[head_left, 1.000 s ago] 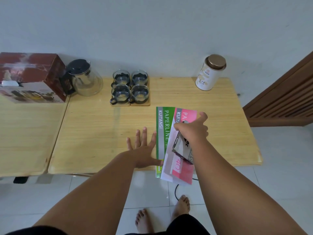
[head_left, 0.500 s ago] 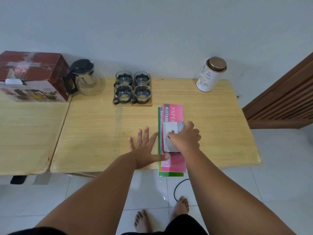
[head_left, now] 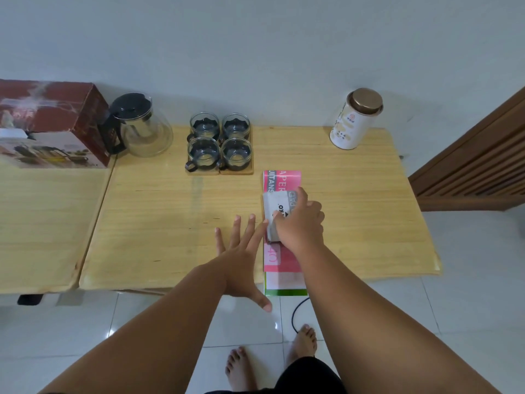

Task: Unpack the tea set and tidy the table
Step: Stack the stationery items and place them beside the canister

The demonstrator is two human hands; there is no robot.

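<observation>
the left hand (head_left: 241, 251) is laid flat, fingers spread, against the left side of the pink booklet (head_left: 281, 177), which is stacked on the green booklet (head_left: 284, 292), lengthwise front to back, overhanging the front edge of the table (head_left: 170, 223). the grey pad (head_left: 274, 206) atop is gripped by the right hand (head_left: 301, 223).

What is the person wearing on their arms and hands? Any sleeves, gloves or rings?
Nothing at all. The left arm and right arm are bare, no sleeves in view. The left hand and right hand have no gloves, rings, watch or bracelets that I can see.
</observation>
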